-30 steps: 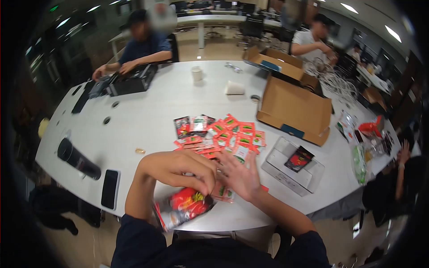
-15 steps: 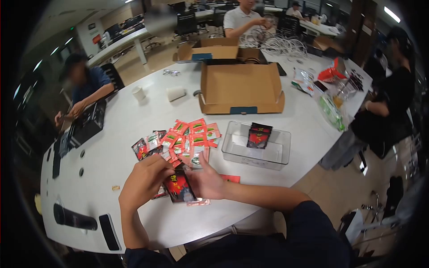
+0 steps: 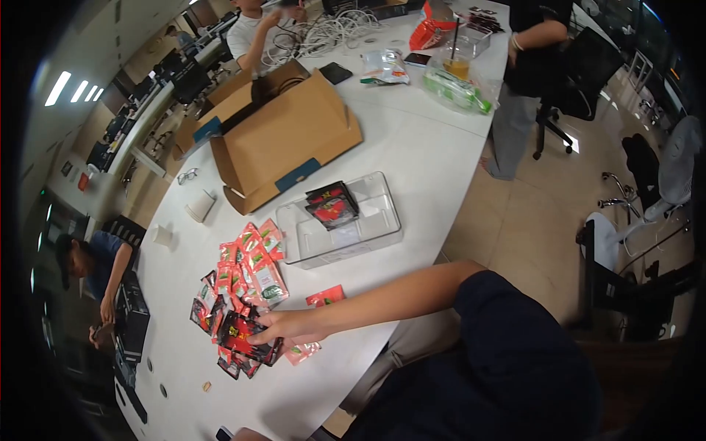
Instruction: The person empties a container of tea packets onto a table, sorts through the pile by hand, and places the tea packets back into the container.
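Note:
My right hand [image 3: 290, 325] is closed on a black-and-red packet [image 3: 239, 332], with the thumb over its face. Beneath it spreads a heap of small sachets, some pink-red with green print [image 3: 254, 259], others dark and glossy [image 3: 230, 361]. Of my left hand, only what seems to be a sliver of skin [image 3: 250, 436] shows at the bottom edge; its fingers are hidden. Beyond the heap stands a clear plastic bin [image 3: 379, 237] with black-and-red packets [image 3: 332, 206] upright inside. A loose pink sachet [image 3: 325, 296] lies by my right forearm.
An open cardboard box [image 3: 287, 140] lies behind the bin. Two paper cups [image 3: 198, 206] and glasses [image 3: 187, 175] are at left. Cables [image 3: 331, 33], a bagged green item [image 3: 456, 92] and a drink [image 3: 457, 67] are farther back. Other people are around the table.
My left hand has let go of the packet and dropped to the bottom edge. My right hand now grips a packet over the heap. The view has turned and tilted to the right.

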Demonstrator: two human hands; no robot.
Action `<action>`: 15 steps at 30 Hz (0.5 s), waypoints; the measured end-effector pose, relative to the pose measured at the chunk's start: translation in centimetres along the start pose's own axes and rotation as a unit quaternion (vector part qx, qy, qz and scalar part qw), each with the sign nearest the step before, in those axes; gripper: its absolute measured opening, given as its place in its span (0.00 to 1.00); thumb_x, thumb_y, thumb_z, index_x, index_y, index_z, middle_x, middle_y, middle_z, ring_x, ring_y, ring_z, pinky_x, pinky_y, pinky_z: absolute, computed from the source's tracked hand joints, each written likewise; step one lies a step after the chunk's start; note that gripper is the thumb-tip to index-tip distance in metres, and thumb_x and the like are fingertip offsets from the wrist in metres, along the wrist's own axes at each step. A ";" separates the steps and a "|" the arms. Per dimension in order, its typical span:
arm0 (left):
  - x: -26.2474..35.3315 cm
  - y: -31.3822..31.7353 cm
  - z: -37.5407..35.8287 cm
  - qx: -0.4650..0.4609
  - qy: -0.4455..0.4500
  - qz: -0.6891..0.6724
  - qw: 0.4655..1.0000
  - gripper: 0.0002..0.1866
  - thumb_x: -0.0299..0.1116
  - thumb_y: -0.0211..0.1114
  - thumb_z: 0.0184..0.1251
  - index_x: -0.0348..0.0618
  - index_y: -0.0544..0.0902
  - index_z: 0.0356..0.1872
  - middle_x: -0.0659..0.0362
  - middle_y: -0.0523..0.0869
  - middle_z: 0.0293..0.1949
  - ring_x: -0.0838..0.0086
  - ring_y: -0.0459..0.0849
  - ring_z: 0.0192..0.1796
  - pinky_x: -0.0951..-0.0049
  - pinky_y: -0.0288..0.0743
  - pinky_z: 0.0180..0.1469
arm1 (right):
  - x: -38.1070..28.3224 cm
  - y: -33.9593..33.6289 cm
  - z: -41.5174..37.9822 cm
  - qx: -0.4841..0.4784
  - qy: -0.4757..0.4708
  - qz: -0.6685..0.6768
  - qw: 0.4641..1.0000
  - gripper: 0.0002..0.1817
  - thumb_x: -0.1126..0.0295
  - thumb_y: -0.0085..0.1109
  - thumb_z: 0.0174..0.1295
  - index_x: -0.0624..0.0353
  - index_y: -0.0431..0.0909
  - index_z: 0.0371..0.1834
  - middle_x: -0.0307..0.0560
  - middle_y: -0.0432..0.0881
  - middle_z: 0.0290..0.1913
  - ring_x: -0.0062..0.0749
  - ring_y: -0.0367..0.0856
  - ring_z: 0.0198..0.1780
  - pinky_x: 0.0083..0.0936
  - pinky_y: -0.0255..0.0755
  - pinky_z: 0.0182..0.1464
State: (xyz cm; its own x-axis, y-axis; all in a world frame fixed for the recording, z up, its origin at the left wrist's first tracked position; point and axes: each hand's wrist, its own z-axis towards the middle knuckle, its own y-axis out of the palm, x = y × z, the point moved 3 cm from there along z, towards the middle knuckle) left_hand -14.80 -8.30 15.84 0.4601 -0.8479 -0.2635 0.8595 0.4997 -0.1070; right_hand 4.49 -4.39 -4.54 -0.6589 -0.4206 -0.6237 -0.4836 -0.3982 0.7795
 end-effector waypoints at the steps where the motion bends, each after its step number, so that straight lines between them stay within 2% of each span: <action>1: -0.1 0.1 -0.3 -0.002 -0.010 0.009 1.000 0.08 0.29 0.61 0.72 0.34 0.80 0.43 0.49 0.85 0.44 0.65 0.84 0.45 0.62 0.78 0.49 | 0.0 0.1 0.0 -0.018 -0.003 -0.002 1.000 0.34 0.57 0.63 0.72 0.58 0.59 0.74 0.45 0.75 0.68 0.32 0.78 0.66 0.41 0.71 0.70; 4: -0.5 0.1 -0.7 0.001 -0.029 0.022 0.999 0.08 0.29 0.61 0.72 0.34 0.80 0.43 0.49 0.85 0.45 0.65 0.84 0.46 0.62 0.78 0.49 | -0.3 0.3 -0.3 -0.009 -0.002 -0.016 1.000 0.33 0.57 0.62 0.73 0.58 0.59 0.74 0.45 0.76 0.67 0.31 0.78 0.66 0.42 0.72 0.69; 12: -1.3 -0.1 -1.4 0.018 -0.056 0.040 0.998 0.10 0.31 0.59 0.73 0.34 0.79 0.45 0.49 0.85 0.46 0.64 0.83 0.48 0.61 0.77 0.51 | -0.8 0.1 -0.5 0.033 -0.015 -0.033 0.999 0.27 0.57 0.62 0.73 0.56 0.66 0.68 0.43 0.80 0.63 0.28 0.81 0.60 0.40 0.76 0.62; 15: -1.6 -0.2 -1.7 0.023 -0.063 0.042 0.997 0.10 0.31 0.58 0.74 0.34 0.79 0.46 0.49 0.85 0.47 0.64 0.83 0.48 0.61 0.77 0.52 | -0.8 0.4 -0.4 -0.011 -0.026 -0.040 0.999 0.28 0.56 0.62 0.73 0.58 0.66 0.68 0.43 0.80 0.61 0.28 0.82 0.59 0.38 0.76 0.60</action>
State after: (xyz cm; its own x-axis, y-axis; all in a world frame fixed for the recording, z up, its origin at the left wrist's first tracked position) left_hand -16.07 -6.79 14.65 0.5526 -0.8205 -0.1462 0.8247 0.5636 -0.0458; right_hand 5.06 -4.49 -3.77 -0.6484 -0.3441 -0.6791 -0.5234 -0.4463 0.7258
